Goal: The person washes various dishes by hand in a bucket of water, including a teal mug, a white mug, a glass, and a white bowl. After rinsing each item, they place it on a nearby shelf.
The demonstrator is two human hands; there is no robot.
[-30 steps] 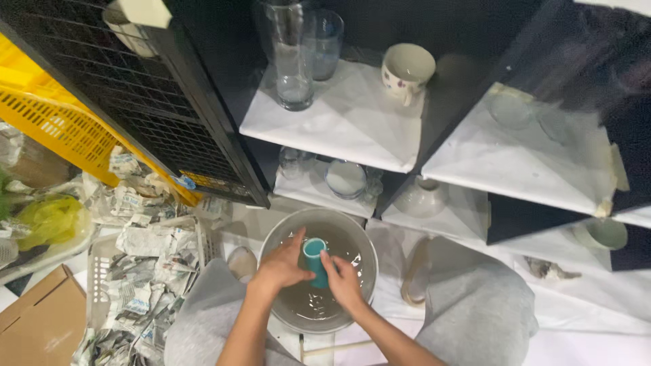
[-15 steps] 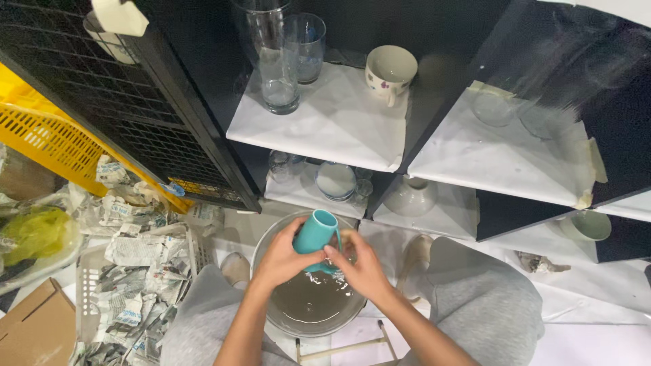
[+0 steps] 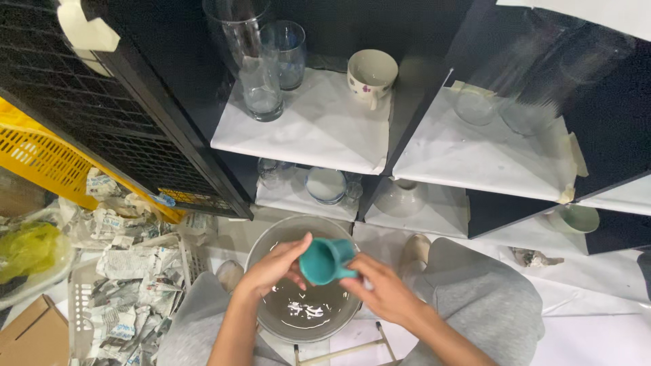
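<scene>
I hold a teal mug [image 3: 323, 260] tipped on its side above a round metal basin [image 3: 271, 237] with a little sudsy water in it. My right hand [image 3: 383, 290] grips the mug by its handle and base. My left hand [image 3: 274, 266] wraps its fingers over the mug's rim and side. Both hands hover over the basin, which sits on the floor between my knees in grey trousers.
Black shelving lined with white paper stands ahead, holding tall glasses [image 3: 258, 64], a cream mug [image 3: 371, 74], clear bowls [image 3: 478, 105] and a small bowl [image 3: 325, 184] below. Crumpled newspaper [image 3: 122, 271], a yellow crate [image 3: 34, 152] and a cardboard box [image 3: 30, 335] lie at left.
The mug has come up out of the basin's water and been tipped onto its side, its opening now turned toward my left hand. The camera has moved closer.
</scene>
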